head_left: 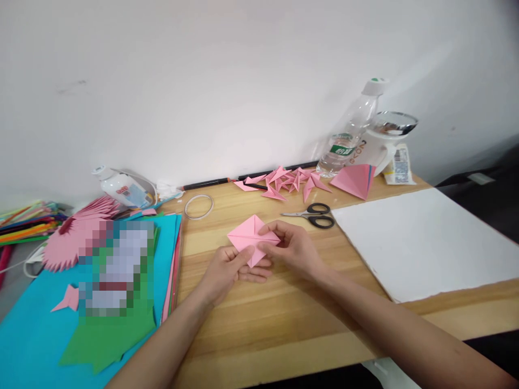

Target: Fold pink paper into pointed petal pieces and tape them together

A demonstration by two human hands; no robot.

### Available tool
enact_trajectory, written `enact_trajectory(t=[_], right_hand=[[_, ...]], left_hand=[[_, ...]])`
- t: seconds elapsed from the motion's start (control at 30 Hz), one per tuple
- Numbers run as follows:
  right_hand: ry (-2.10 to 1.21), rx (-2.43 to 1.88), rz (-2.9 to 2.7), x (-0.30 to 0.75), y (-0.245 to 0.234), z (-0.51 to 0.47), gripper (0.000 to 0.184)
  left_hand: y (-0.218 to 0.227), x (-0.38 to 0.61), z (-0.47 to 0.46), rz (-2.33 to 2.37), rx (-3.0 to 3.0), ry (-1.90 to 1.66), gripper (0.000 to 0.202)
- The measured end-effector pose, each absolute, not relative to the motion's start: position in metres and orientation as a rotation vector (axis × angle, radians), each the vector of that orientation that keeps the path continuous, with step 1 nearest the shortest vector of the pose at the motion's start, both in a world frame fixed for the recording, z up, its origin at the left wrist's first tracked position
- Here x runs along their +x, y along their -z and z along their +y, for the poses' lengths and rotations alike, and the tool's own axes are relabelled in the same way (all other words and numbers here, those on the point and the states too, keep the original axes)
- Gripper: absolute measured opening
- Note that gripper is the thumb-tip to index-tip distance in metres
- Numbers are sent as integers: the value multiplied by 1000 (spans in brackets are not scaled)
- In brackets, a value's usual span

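Note:
A pink square of origami paper (pixel 247 235), creased along its diagonals, is held up over the wooden table with one corner pointing away from me. My left hand (pixel 229 267) grips its lower left side, thumb on top and fingers underneath. At the right corner my right hand (pixel 294 246) pinches the paper between thumb and fingers. Black-handled scissors (pixel 314 214) lie just beyond my right hand. Farther back, along the wall, is a pile of folded pink paper pieces (pixel 284 181).
Blue paper sheets (pixel 32 329) bear green paper (pixel 109 346) and a pleated pink paper fan (pixel 77 232) at left. A white board (pixel 430 243) covers the right side. Behind stand a water bottle (pixel 348 129), a mug (pixel 383 151) and a white glue bottle (pixel 125 186). A ring (pixel 198 217) lies mid-table.

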State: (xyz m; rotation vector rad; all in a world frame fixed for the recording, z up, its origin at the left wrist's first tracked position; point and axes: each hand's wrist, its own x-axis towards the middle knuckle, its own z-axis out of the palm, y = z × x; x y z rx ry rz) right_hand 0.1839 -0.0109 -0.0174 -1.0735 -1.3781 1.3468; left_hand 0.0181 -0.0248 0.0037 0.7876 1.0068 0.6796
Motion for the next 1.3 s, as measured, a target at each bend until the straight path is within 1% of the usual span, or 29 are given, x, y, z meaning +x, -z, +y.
enact_trajectory(t=[0.3, 0.73, 0.9, 1.07, 1.3], right_hand=[[-1355, -1098, -1360, 183, 14, -11, 24], [-1328, -1134, -1394, 184, 17, -10, 27], [-1296, -1145, -1398, 184, 14, -10, 26], [-1334, -1078, -1367, 183, 15, -11, 26], [-1416, -1008, -1297, 182, 14, -12, 27]], left_hand=[[-3, 18, -25, 1004, 787, -685, 38], [-3, 16, -27, 984, 940, -602, 33], [-2, 16, -27, 962, 920, -637, 35], [-2, 18, -27, 1005, 881, -658, 38], [-6, 20, -27, 1034, 796, -687, 32]])
